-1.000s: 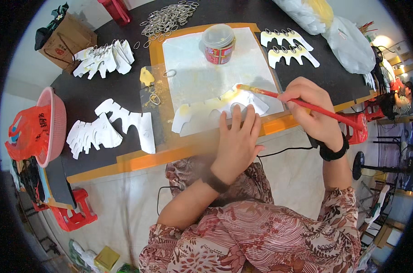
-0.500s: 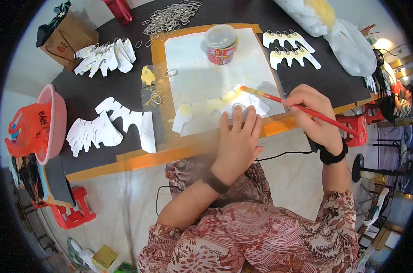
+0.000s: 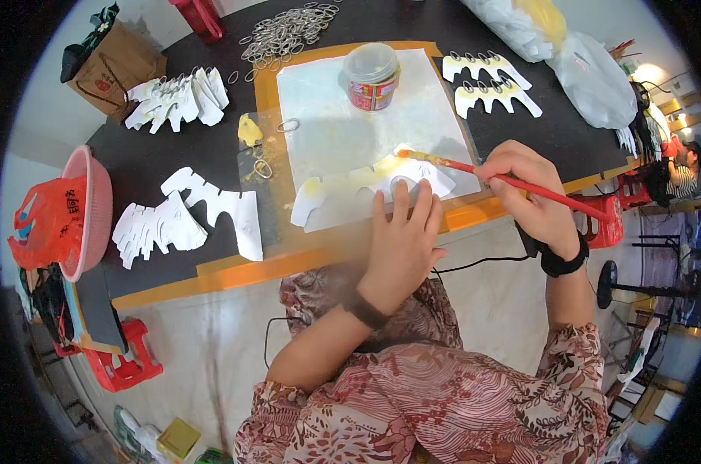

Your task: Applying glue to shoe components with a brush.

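Mid-frame, a white cutout [image 3: 350, 185] is steadied, apparently against slipping, by the left hand [image 3: 401, 251], fingers spread; a red brush [image 3: 459, 165] is gripped by the right hand [image 3: 542, 220].

White scalloped cutout [image 3: 370, 178], yellow-smeared, lying flat, red brush [image 3: 559, 198], slanted

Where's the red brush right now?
In the head view, right of centre: the right hand grips the red brush, its tip at the white cutout's upper edge.

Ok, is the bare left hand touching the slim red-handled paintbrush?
Apart. The head view shows a strip of the flat white scalloped piece between the bare left hand and the slim red-handled paintbrush.
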Demonstrator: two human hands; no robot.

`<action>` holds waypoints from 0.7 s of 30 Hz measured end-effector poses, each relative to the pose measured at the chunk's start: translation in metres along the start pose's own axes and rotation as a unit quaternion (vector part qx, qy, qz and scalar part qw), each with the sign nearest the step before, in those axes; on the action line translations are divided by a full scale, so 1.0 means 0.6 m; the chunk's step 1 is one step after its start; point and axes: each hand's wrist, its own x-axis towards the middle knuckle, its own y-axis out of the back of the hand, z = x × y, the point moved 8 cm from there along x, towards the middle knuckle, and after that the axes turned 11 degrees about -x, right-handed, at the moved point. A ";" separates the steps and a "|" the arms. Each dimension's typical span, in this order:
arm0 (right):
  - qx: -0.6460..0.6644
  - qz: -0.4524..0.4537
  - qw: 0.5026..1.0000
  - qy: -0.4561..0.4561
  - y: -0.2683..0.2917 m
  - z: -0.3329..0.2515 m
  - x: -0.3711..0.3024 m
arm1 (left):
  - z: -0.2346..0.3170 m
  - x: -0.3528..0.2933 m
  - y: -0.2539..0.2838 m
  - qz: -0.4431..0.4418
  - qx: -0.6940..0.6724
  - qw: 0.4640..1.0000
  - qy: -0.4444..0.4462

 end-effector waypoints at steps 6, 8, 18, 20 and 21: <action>-0.011 0.007 1.000 -0.014 0.001 0.008 -0.004 | 0.001 0.000 -0.002 0.002 -0.001 1.000 -0.007; -0.024 0.003 1.000 -0.013 0.004 0.006 -0.006 | 0.000 -0.001 -0.001 0.001 -0.003 1.000 -0.008; 0.007 0.019 0.998 -0.057 0.011 0.012 -0.007 | 0.001 0.002 0.001 0.003 -0.013 1.000 -0.007; 0.024 0.002 0.998 -0.066 0.010 0.016 -0.009 | 0.000 0.001 0.000 -0.003 -0.004 1.000 -0.003; 0.023 0.003 0.998 -0.067 0.008 0.017 -0.009 | 0.001 0.001 0.000 -0.003 -0.004 1.000 -0.004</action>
